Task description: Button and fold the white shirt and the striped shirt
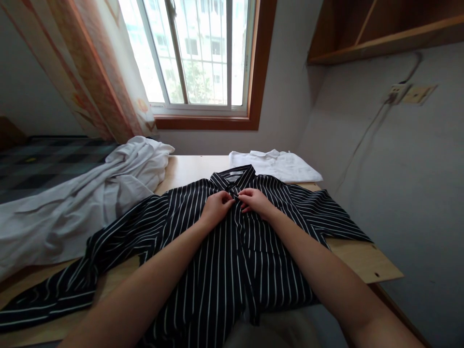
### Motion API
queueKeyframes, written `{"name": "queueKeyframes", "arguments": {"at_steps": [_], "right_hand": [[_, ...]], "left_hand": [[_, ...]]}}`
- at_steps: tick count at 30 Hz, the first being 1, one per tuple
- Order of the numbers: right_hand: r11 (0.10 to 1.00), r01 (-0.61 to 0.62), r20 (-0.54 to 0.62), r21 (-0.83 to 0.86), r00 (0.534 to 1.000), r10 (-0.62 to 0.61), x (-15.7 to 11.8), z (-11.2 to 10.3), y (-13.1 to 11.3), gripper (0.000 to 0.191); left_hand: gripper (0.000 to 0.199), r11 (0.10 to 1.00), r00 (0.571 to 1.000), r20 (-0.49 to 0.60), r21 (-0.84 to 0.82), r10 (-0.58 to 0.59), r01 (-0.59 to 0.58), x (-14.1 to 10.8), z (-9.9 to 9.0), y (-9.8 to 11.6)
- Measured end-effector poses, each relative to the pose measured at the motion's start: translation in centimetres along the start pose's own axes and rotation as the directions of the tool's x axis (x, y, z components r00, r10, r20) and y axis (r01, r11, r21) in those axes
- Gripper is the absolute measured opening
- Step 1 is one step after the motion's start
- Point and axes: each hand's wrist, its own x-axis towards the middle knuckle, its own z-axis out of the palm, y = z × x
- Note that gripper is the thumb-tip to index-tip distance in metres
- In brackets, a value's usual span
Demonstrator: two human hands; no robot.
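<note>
head view | close above shirt (224,251) | faces forward-down, toward window (203,58)

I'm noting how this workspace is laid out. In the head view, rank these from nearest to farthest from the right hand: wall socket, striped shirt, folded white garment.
1. Striped shirt: under the right hand, its fingers at the front.
2. Folded white garment: beyond the shirt, slightly right.
3. Wall socket: highest, far right.

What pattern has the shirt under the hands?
The shirt: black with white stripes; best in head view.
</note>
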Motion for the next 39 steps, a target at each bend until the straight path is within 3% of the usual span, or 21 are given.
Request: {"name": "queueKeyframes", "arguments": {"at_steps": [17, 28, 39], "right_hand": [[1.0, 0.011, 0.018, -0.024, 1.0, -0.01, -0.2, 0.1, 0.2, 0.006], [1.0, 0.006, 0.112, -0.009, 0.994, -0.005, 0.1, -0.4, 0.5, 0.005], [1.0, -0.008, 0.025, -0.028, 1.0, 0.008, -0.1, 0.6, -0.1, 0.008]], "left_hand": [[0.01, 0.936, 0.991, 0.092, -0.331, -0.096, 0.121, 0.8, 0.1, -1.4], [0.019, 0.944, 0.991, 0.082, -0.307, -0.102, 0.122, 0.9, 0.4, -1.7], [0.02, 0.892, 0.984, 0.111, -0.418, -0.141, 0.175, 1.2, 0.7, -2.0]]}}
